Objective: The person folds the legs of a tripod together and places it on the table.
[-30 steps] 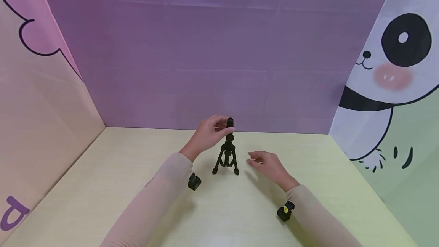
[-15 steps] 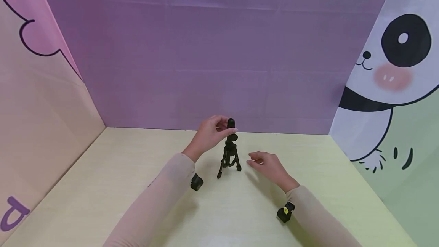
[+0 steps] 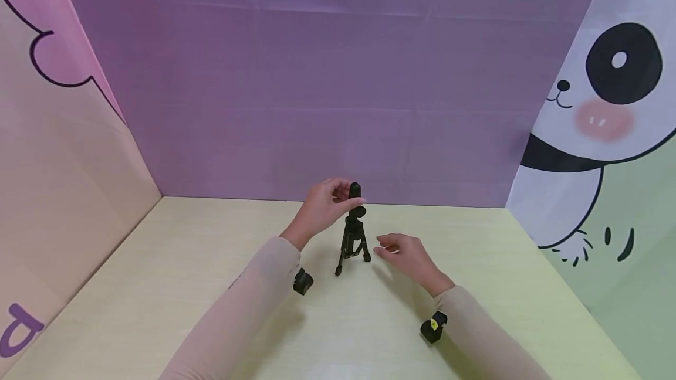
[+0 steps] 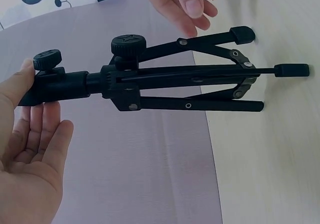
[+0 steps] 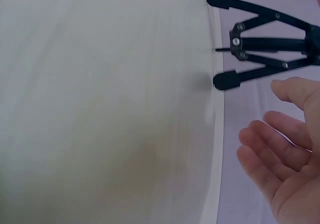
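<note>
A small black tripod stands upright in the middle, its legs partly spread. Its upper end is pinched by my left hand, thumb on the near side and fingers behind. In the left wrist view the tripod shows its braces and two round knobs, with the left hand at its head. My right hand hovers just right of the legs, fingers loosely bent and holding nothing. From the right wrist, the tripod's legs appear above the right hand, apart from its thumb.
A pale wooden tabletop lies beneath, with a purple panel behind it. A beige panel borders the left and a panda-printed panel the right. Small black cameras sit at both wrists.
The tripod has turned about its upright axis and shifted slightly right and nearer, with my left hand still holding its top. My right hand has edged left toward the legs.
</note>
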`<state>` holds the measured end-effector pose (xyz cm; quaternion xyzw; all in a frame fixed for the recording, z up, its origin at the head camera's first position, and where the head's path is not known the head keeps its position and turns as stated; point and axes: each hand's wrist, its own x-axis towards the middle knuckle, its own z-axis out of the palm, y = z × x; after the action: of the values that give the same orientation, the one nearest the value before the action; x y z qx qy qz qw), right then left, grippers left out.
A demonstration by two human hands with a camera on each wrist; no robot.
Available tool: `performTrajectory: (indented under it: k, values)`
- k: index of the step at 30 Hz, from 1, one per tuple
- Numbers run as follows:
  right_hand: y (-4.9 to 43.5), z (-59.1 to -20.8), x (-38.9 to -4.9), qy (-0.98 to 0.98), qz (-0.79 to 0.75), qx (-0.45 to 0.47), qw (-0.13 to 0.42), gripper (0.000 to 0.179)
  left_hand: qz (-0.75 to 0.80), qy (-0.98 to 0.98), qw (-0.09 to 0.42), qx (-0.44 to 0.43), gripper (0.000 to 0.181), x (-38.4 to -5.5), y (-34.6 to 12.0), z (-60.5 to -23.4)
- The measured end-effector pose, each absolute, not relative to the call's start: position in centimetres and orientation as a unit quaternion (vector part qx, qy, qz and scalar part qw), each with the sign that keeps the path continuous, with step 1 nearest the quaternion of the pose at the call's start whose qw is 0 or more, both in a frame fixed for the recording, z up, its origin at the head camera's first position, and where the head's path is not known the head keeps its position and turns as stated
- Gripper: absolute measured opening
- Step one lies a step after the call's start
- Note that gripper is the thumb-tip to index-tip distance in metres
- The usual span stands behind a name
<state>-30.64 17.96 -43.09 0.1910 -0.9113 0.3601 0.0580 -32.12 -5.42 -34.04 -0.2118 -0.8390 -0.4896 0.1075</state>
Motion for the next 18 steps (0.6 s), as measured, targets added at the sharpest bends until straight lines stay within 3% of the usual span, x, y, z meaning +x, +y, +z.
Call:
performTrajectory:
  k: [10, 15, 18]
  values:
    - [15.2, -42.6, -30.3, -0.91, 0.354, 0.198, 0.085, 0.026, -0.492, -0.838, 0.106, -0.211, 0.034, -31.9, -5.3, -34.1]
    - [14.5, -42.5, -30.5, -0.908, 0.347, 0.211, 0.108, 0.01, -0.492, -0.839, 0.102, -0.207, 0.035, -31.9, -5.3, -34.0]
    - [14.3, -42.5, -30.6, -0.908, 0.335, 0.221, 0.121, 0.016, -0.492, -0.84, 0.1, -0.206, 0.035, -31.9, -5.2, -34.0]
